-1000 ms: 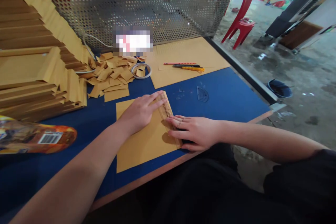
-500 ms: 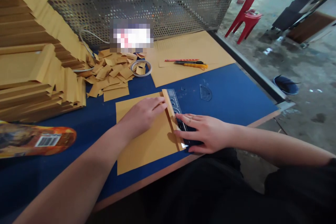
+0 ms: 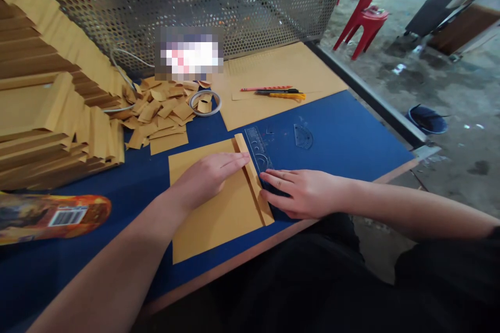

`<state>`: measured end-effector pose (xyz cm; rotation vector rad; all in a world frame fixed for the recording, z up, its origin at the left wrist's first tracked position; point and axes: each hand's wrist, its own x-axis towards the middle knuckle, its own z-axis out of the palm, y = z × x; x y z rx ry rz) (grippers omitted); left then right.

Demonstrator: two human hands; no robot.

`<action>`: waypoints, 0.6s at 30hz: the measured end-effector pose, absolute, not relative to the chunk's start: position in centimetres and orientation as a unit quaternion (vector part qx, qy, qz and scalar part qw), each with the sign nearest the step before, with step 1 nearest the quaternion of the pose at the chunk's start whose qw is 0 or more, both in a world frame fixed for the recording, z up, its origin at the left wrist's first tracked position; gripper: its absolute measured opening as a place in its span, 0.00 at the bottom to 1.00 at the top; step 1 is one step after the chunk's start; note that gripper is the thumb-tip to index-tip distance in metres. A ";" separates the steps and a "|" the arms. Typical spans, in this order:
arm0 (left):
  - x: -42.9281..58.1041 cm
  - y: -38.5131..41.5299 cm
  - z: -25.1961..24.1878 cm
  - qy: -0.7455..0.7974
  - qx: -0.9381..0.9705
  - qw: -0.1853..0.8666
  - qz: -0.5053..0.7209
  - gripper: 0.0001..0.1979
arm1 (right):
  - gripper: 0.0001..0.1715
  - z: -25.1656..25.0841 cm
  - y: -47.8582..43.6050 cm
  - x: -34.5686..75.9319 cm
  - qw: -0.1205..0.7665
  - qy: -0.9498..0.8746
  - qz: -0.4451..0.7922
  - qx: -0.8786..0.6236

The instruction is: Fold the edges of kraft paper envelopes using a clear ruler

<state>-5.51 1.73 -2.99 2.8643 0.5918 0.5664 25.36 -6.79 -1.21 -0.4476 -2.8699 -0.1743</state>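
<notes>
A brown paper sheet (image 3: 211,213) lies on the blue table top (image 3: 336,140) in front of me, its right edge turned up into a narrow folded strip (image 3: 252,177). My left hand (image 3: 207,174) lies flat on the sheet, fingers stretched toward the fold. My right hand (image 3: 302,192) rests flat, fingers spread, on a clear plastic ruler (image 3: 258,148) that lies just right of the fold. Neither hand grips anything.
Stacks of folded brown paper (image 3: 54,119) fill the left side, with paper scraps (image 3: 164,112) and a tape roll (image 3: 205,101) behind. A pencil and yellow cutter (image 3: 279,93) lie on a large brown sheet (image 3: 281,70). A clear protractor (image 3: 302,136), a snack packet (image 3: 50,216) and a perforated metal screen (image 3: 203,5) are around.
The ruler has slid right, off the folded strip onto the blue table top, with my right hand on it. My left hand stays pressed on the sheet.
</notes>
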 end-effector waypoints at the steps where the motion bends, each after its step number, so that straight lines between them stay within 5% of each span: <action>1: -5.5 1.7 -2.9 0.198 0.958 0.082 0.188 0.34 | 0.24 -1.3 -6.9 25.3 0.118 -0.979 -0.078 -0.147; 8: -5.6 2.0 -3.1 0.198 0.958 0.103 0.178 0.32 | 0.20 -1.3 -8.3 25.8 0.148 -0.972 -0.099 -0.150; 18: -5.0 1.7 -2.1 0.198 0.976 -0.011 0.092 0.29 | 0.15 -2.5 -10.9 25.1 0.236 -0.935 -0.047 -0.261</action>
